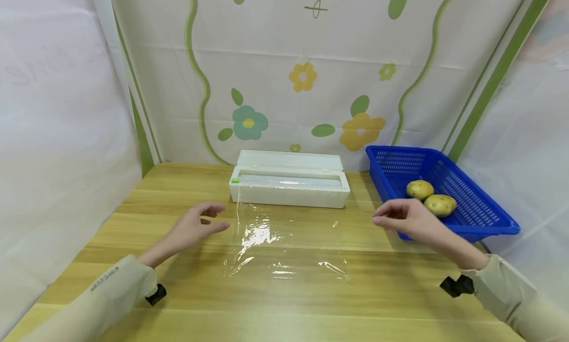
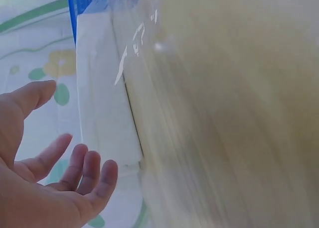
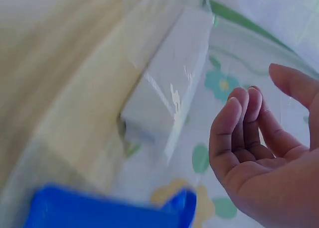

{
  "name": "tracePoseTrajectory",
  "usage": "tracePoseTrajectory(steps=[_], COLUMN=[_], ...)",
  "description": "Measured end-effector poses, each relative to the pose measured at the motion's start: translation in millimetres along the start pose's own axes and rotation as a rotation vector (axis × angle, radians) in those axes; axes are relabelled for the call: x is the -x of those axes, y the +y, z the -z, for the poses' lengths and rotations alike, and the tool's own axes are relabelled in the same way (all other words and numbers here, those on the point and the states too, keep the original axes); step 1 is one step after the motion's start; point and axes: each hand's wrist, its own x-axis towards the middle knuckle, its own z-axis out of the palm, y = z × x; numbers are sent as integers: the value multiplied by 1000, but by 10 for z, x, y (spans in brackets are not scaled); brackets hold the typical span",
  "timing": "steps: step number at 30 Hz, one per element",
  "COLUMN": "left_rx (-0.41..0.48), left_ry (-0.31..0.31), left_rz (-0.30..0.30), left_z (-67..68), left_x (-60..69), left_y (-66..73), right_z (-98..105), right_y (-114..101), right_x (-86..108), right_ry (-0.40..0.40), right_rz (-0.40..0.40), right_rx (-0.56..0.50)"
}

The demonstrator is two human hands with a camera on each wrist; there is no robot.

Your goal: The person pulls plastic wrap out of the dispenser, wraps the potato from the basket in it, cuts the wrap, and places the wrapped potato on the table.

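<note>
Left hand (image 1: 188, 228) over the table at the film's left edge, thumb and fingers apart, grip slack; left wrist view shows the fingers spread, gently bent. Right hand (image 1: 413, 218) over the right side, well apart from the film, in front of the blue basket as the head camera sees it; fingers loosely curled, thumb clear of the fingertips in the right wrist view (head view makes them look nearly together), nothing clamped.

Clear plastic film (image 1: 260, 235) lies between the hands: it runs from the white film dispenser box (image 1: 289, 196) over the front wall and onto the wood-grain table (image 1: 284, 312), wrinkled, with strong glare; its near edge is hard to trace. Dispenser box sits at the back of the table, near the middle, white lid (image 1: 289, 160) tipped up behind it, pale roll (image 1: 289, 181) inside, small green piece (image 1: 235, 180) at the left end of the front edge.

Blue plastic basket (image 1: 484, 230) at back right, perforated walls, two potatoes (image 1: 440, 205) side by side inside. Flower-print cloth (image 1: 160, 85) hangs behind the table. Light sleeves (image 1: 511, 292) on both arms, black device (image 1: 156, 294) at each wrist.
</note>
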Motion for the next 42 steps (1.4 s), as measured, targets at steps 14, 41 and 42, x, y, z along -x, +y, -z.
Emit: tracePoseTrajectory(steps=[14, 41, 42], left_rx=[19, -19, -19], left_ry=[24, 167, 163], left_rz=[27, 58, 60], left_z=[32, 45, 46], left_x=[-393, -981, -986], left_y=[-57, -302, -300], right_z=[1054, 1703, 1734], right_y=[670, 1371, 1398], right_x=[104, -94, -104], right_ry=[213, 36, 17], right_rz=[-159, -141, -141], right_rx=[210, 252, 234])
